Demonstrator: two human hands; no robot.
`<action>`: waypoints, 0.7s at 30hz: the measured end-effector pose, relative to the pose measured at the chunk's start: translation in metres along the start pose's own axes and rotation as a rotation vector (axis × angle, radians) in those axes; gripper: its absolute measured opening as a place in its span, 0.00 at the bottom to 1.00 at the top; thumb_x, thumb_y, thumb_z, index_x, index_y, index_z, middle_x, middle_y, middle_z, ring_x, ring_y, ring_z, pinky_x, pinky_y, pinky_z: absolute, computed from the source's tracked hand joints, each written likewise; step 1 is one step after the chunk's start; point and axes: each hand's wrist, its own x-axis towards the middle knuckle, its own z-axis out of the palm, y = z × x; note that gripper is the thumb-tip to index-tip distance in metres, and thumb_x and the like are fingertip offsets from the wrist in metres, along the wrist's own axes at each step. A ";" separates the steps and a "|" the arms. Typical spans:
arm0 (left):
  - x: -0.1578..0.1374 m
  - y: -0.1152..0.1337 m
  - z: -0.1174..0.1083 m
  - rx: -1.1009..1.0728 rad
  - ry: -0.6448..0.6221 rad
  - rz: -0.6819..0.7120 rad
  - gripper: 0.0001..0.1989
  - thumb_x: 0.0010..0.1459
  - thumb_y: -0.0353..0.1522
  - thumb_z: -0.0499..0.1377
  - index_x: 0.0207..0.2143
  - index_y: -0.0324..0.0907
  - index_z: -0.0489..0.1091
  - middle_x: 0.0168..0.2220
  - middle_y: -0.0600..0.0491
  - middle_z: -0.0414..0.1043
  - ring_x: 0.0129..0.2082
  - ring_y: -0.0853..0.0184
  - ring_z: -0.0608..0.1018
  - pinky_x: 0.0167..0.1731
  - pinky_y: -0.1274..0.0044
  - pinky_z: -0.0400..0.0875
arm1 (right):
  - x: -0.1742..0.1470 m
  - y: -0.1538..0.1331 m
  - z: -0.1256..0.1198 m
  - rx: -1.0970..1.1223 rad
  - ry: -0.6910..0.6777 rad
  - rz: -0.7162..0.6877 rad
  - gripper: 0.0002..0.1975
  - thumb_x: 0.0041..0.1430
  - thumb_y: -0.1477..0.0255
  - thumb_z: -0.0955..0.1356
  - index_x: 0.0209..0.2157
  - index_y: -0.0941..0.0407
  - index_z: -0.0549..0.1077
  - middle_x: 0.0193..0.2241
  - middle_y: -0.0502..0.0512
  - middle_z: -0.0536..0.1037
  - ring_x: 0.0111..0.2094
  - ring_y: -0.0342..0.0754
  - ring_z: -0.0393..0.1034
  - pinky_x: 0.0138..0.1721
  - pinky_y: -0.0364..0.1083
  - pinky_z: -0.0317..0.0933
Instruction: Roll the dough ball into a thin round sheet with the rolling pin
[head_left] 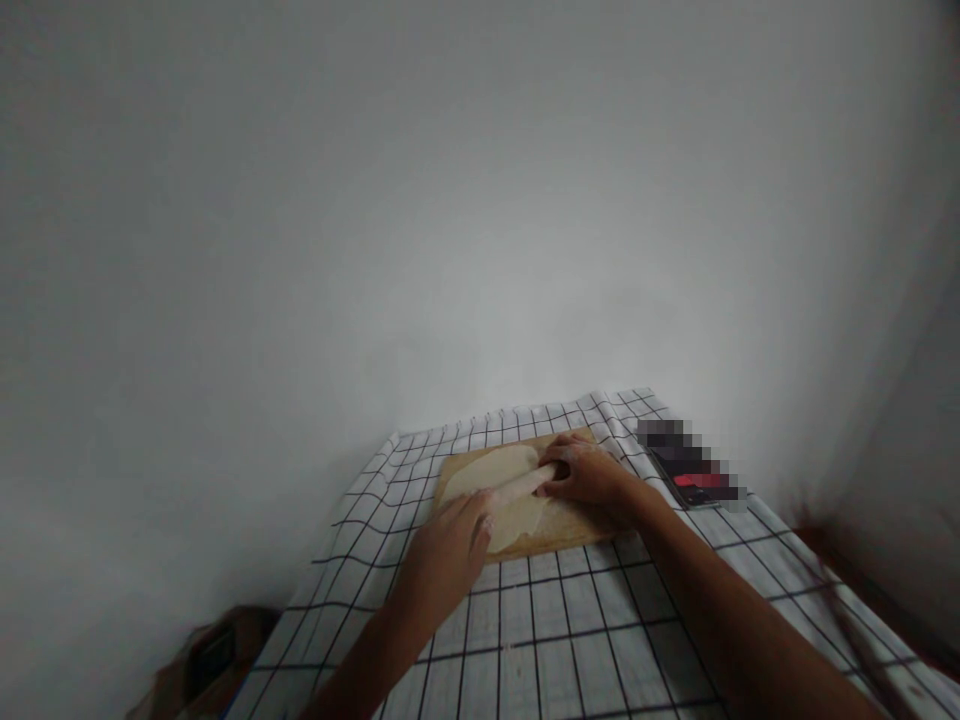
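Note:
A pale rolling pin (520, 486) lies slantwise across a flat sheet of dough (491, 466), and each of my hands is closed over one of its ends. My left hand (455, 535) covers the near left end. At the far right end, my right hand (581, 470) has its fingers curled round the pin. Under the dough is a wooden board (551, 541), partly hidden by my hands. The dough spreads on both sides of the pin, with an uneven near edge.
A black-and-white checked cloth (525, 625) covers the table. Right of the board lies a dark flat item with a red patch (694, 481), partly blurred out. Walls (480, 230) stand behind and to the right. A brown box (217, 655) is at the lower left, beside the table.

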 end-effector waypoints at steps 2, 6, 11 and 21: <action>0.002 0.007 -0.002 -0.002 -0.034 -0.019 0.19 0.69 0.32 0.49 0.58 0.43 0.69 0.56 0.47 0.74 0.56 0.60 0.76 0.57 0.68 0.69 | 0.000 0.000 0.001 0.003 -0.003 -0.010 0.20 0.53 0.58 0.76 0.47 0.52 0.80 0.49 0.57 0.77 0.52 0.54 0.69 0.56 0.51 0.59; 0.003 0.019 -0.003 0.008 -0.066 -0.045 0.18 0.68 0.32 0.50 0.57 0.45 0.68 0.55 0.48 0.75 0.53 0.60 0.77 0.53 0.68 0.71 | 0.000 0.000 0.002 0.008 -0.015 -0.035 0.22 0.52 0.56 0.76 0.47 0.51 0.80 0.49 0.56 0.77 0.53 0.54 0.68 0.56 0.52 0.57; -0.002 0.024 0.000 0.028 -0.063 -0.032 0.19 0.68 0.33 0.50 0.59 0.45 0.67 0.55 0.48 0.76 0.54 0.60 0.77 0.53 0.68 0.71 | 0.001 -0.002 -0.001 0.009 -0.067 -0.045 0.24 0.52 0.53 0.75 0.47 0.51 0.80 0.50 0.57 0.77 0.55 0.56 0.67 0.57 0.53 0.56; -0.008 0.032 0.007 0.004 -0.034 0.029 0.20 0.68 0.34 0.51 0.61 0.45 0.66 0.59 0.47 0.73 0.58 0.59 0.75 0.59 0.64 0.69 | 0.001 -0.006 -0.006 0.009 -0.077 -0.048 0.26 0.56 0.48 0.71 0.47 0.51 0.80 0.51 0.59 0.78 0.54 0.57 0.68 0.57 0.54 0.57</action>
